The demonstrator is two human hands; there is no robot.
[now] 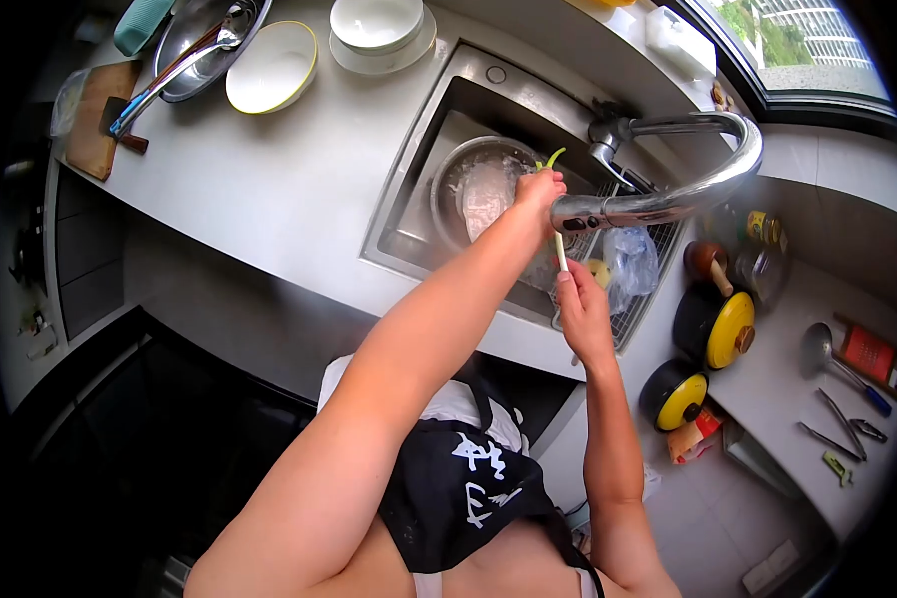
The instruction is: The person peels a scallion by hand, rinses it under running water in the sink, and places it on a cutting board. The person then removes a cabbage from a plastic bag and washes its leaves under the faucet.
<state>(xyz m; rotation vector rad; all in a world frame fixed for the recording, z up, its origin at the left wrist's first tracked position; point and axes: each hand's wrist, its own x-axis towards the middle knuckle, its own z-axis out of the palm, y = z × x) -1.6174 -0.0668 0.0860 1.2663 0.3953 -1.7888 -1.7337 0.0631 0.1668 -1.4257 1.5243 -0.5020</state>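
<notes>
My left hand (540,191) is closed around the leafy green part of a scallion (561,251), just below the faucet head over the sink (394,214). Lower down, my right hand (585,307) has its fingers closed on the white stalk end of the same scallion. Part of the stalk between the hands is hidden by the faucet (658,206). In the sink, a metal bowl (447,184) holds a pale pinkish piece (488,199) that looks like meat. My left forearm covers some of that bowl.
A wire rack (636,317) on the sink's right side carries a clear plastic bag (630,264) and a yellowish round item (599,272). Bowls (272,68) stand on the left counter. Yellow-lidded pots (732,331) and a ladle (819,344) are at right.
</notes>
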